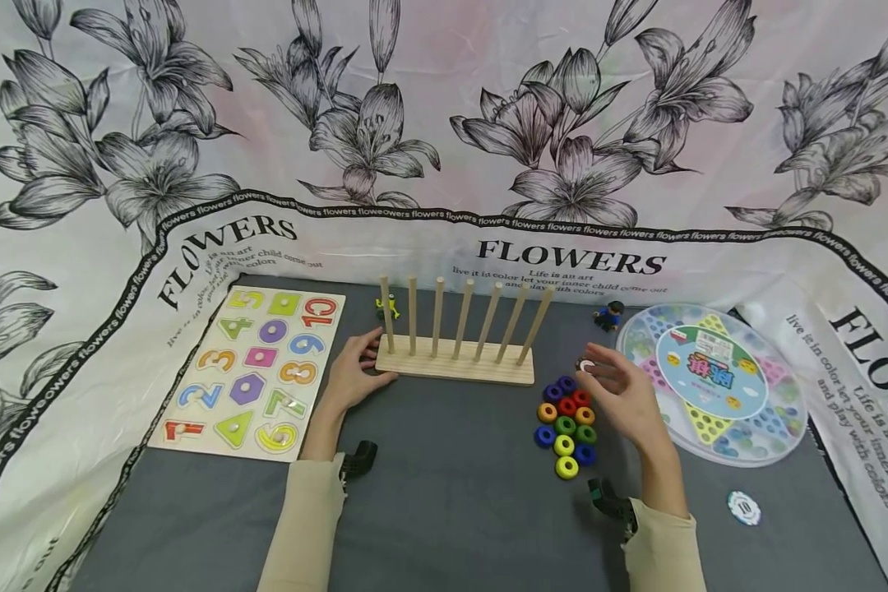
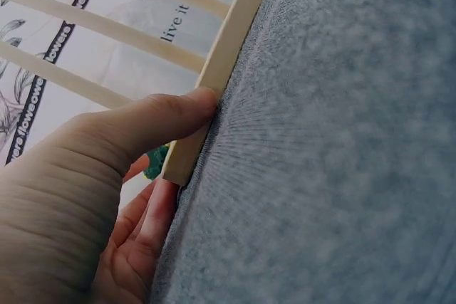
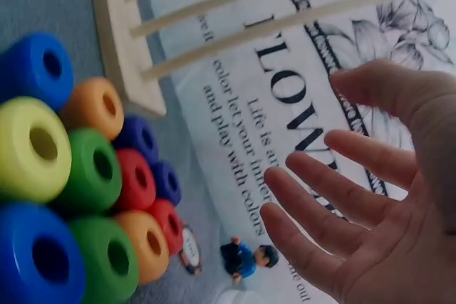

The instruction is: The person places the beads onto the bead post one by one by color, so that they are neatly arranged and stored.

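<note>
A wooden peg rack with a row of upright pegs stands on the dark grey cloth. At its left end my left hand holds the base. The left wrist view shows the thumb against the base's front edge, with other fingers around the end. My right hand hovers beside a cluster of coloured rings, holding nothing. Its fingers are spread and nearly straight in the right wrist view. The rings are blue, purple, red, orange, green and yellow, lying close together to the right of the rack.
A number and shape puzzle board lies at the left. On the right are a round game box and a poker chip. A small figure and a green-yellow figure stand near the floral cloth behind.
</note>
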Demonstrator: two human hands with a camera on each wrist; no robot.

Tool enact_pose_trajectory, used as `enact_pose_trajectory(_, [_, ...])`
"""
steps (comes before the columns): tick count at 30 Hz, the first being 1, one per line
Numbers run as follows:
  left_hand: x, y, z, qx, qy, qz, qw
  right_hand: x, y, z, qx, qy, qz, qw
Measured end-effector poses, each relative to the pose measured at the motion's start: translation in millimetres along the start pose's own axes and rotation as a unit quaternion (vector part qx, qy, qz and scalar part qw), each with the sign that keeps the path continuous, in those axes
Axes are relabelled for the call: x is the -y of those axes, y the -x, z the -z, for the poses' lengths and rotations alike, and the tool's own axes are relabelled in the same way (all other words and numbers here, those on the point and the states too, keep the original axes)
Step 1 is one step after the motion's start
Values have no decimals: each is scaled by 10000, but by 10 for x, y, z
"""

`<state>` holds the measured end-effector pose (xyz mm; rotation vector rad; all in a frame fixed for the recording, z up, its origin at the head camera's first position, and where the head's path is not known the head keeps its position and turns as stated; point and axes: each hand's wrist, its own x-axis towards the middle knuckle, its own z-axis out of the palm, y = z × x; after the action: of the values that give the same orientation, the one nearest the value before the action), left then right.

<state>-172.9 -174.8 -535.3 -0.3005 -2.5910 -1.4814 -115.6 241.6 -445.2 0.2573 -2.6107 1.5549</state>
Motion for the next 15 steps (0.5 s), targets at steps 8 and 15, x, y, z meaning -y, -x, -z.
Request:
enact_pose_trajectory(8, [-3,5,23,-5,-28,105,9999,-174,-124,45,691,524,-146,9961])
enact_pose_trajectory(15, [-18,-12,7,67,-34,125,9999,-257,-198,18,1157,868,-565,9879])
